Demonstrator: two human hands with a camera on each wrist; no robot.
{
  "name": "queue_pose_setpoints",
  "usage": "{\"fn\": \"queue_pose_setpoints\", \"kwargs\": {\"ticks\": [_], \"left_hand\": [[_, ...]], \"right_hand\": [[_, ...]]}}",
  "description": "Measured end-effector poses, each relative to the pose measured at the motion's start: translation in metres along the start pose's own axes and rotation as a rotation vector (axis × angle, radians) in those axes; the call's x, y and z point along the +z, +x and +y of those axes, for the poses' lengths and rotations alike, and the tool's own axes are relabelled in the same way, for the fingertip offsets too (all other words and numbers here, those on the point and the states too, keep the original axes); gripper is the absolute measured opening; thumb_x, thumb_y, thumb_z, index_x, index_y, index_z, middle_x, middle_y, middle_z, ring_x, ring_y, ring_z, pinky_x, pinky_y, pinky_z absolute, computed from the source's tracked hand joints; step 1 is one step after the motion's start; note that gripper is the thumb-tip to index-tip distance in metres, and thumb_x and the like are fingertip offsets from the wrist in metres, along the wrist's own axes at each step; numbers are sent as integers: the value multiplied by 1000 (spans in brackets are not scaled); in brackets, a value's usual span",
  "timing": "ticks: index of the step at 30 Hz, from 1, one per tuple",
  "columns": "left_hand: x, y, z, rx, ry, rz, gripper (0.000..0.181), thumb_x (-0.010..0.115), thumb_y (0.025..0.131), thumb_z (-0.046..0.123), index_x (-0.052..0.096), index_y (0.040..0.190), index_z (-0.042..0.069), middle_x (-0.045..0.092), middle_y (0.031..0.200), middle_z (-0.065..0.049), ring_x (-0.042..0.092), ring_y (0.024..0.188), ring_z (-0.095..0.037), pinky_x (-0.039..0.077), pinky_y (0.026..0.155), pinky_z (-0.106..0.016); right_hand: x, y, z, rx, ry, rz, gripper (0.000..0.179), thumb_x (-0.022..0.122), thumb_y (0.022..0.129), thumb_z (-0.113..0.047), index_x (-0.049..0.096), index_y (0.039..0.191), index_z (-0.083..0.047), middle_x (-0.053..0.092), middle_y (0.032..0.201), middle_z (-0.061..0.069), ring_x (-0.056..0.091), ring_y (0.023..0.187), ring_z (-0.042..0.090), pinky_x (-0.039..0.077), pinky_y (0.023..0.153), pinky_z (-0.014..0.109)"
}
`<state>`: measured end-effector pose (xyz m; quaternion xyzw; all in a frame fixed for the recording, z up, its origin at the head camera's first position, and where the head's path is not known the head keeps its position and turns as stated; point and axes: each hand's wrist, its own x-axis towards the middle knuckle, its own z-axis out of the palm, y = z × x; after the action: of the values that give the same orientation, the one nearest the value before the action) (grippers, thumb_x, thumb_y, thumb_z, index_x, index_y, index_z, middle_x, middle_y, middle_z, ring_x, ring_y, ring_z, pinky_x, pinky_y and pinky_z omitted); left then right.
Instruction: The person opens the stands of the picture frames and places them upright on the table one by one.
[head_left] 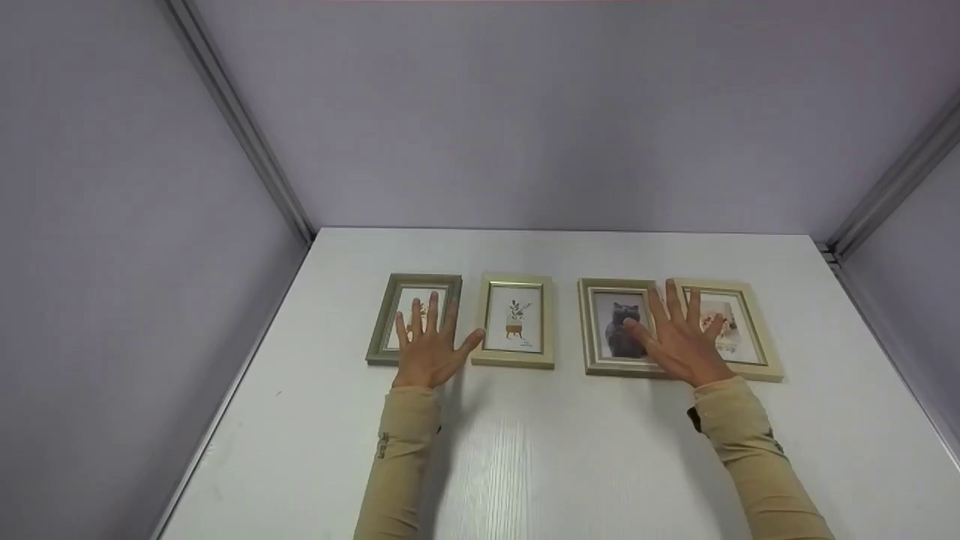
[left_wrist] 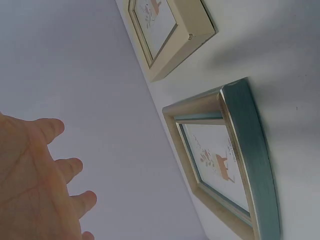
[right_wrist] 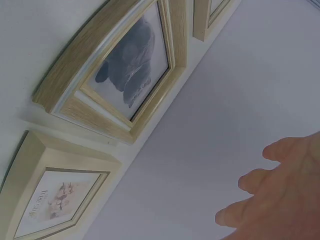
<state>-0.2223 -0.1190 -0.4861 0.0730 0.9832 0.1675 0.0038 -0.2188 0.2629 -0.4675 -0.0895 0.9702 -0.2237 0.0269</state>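
Note:
Four would exceed the count, so several picture frames lie in a row on the white table. My left hand (head_left: 429, 352), fingers spread, is above the green-edged frame (head_left: 379, 330) with a plant print; its thumb tip overlaps the cream plant-print frame (head_left: 551, 322) beside it. My right hand (head_left: 686, 345), also spread, overlaps the cat picture frame (head_left: 589, 330) and the cream frame with a pinkish print (head_left: 765, 337). Both wrist views show the palms raised off the frames, the left hand (left_wrist: 35, 185) and right hand (right_wrist: 280, 195) holding nothing.
The white table (head_left: 495, 450) carries the row near its back edge. A pale back wall (head_left: 510, 112) rises behind it, with side panels (head_left: 112, 262) at left and right. Grey metal posts (head_left: 240, 112) stand at the corners.

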Motion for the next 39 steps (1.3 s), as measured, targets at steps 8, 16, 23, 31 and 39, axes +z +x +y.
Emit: {"fn": "queue_pose_setpoints", "kwargs": {"ticks": [8, 16, 23, 31, 39], "left_hand": [[7, 1, 2, 0, 6, 20, 79, 43, 101, 62, 30, 160, 10, 15, 166, -20, 6, 151, -46, 2, 118, -64], [14, -2, 1, 8, -14, 16, 76, 43, 103, 60, 33, 159, 10, 18, 165, -22, 8, 151, -46, 3, 118, -64], [14, -1, -3, 28, -45, 53, 74, 42, 103, 60, 40, 155, 8, 24, 163, -25, 14, 150, -47, 7, 117, -66], [14, -1, -7, 33, -29, 77, 81, 40, 99, 67, 43, 154, 8, 31, 160, -24, 19, 149, -46, 14, 115, -70], [19, -1, -12, 35, -2, 79, 89, 34, 96, 76, 46, 152, 8, 35, 158, -23, 25, 147, -45, 19, 113, -70]], "right_hand": [[-2, 2, 2, -17, 53, -42, 83, 31, 107, -57, 6, 161, 0, -5, 165, 27, -16, 146, 53, -10, 102, 82], [3, -4, 3, -79, 81, 73, 69, 53, 106, -37, 32, 154, 8, 29, 155, 35, 24, 143, 55, 23, 111, 70], [2, -4, 4, -87, 153, 164, 58, 58, 104, -27, 43, 149, 5, 41, 150, 31, 36, 138, 51, 29, 110, 67], [10, 4, -1, -183, 129, 317, 34, 71, 96, -13, 67, 123, 6, 66, 123, 27, 61, 113, 47, 48, 93, 61], [11, 6, -1, -220, 132, 361, 25, 73, 93, -9, 72, 115, 5, 71, 108, 24, 67, 92, 39, 54, 74, 56]]}}
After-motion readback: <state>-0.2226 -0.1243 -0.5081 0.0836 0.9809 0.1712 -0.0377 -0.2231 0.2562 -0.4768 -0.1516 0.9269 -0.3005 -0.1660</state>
